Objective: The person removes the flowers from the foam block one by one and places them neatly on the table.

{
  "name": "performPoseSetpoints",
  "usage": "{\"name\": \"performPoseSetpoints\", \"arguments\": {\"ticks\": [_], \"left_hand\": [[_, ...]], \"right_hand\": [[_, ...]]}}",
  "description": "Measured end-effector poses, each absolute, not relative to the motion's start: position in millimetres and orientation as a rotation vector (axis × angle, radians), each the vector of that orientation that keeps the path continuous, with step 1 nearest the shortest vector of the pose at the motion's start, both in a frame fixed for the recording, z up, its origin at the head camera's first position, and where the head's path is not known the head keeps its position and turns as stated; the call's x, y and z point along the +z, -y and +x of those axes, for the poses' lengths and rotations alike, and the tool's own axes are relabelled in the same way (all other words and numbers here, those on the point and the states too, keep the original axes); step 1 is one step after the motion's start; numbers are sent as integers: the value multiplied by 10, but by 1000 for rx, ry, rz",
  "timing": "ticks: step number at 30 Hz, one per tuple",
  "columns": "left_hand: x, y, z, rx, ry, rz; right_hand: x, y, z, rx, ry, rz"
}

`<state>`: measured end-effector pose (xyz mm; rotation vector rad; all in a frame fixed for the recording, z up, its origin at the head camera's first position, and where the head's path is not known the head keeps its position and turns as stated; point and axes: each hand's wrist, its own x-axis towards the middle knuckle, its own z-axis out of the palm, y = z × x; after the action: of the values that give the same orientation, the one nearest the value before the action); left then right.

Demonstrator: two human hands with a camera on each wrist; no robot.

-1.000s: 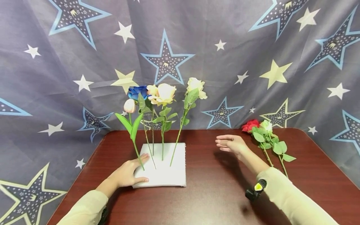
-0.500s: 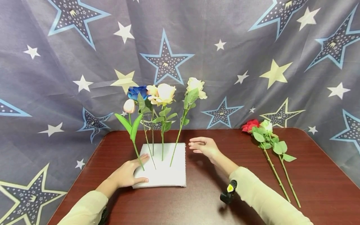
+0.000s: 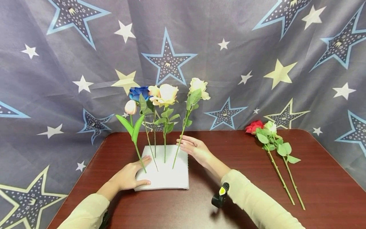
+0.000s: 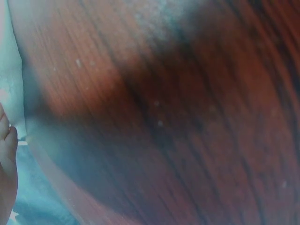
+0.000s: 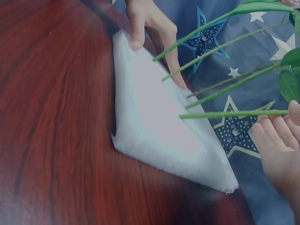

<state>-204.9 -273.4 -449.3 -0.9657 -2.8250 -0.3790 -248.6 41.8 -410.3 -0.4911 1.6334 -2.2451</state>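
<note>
Leaning, the cream rose (image 3: 198,86) stands at right fingers (image 3: 189,139), grip unclear; left fingers (image 3: 145,160) splay on white block (image 3: 171,180)

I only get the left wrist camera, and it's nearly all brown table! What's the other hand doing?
Observer: The right hand is at the stem of the cream rose; I can't tell if it grips it.
Operator: Is that rose the only flower standing up?
Observer: No, five stems in all stand in the white block.
Operator: Wow! Are any flowers lying down?
Observer: Yes, a red flower and a pale one lie on the table, over to the right.
</note>
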Motion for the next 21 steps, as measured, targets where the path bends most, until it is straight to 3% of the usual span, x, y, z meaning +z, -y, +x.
{"name": "performPoseSetpoints", "arguments": {"ticks": [21], "left_hand": [[-4506, 2744, -2052, -383, 2820, -969]], "right_hand": [[-4147, -300, -2460, -2306, -1730, -337]]}}
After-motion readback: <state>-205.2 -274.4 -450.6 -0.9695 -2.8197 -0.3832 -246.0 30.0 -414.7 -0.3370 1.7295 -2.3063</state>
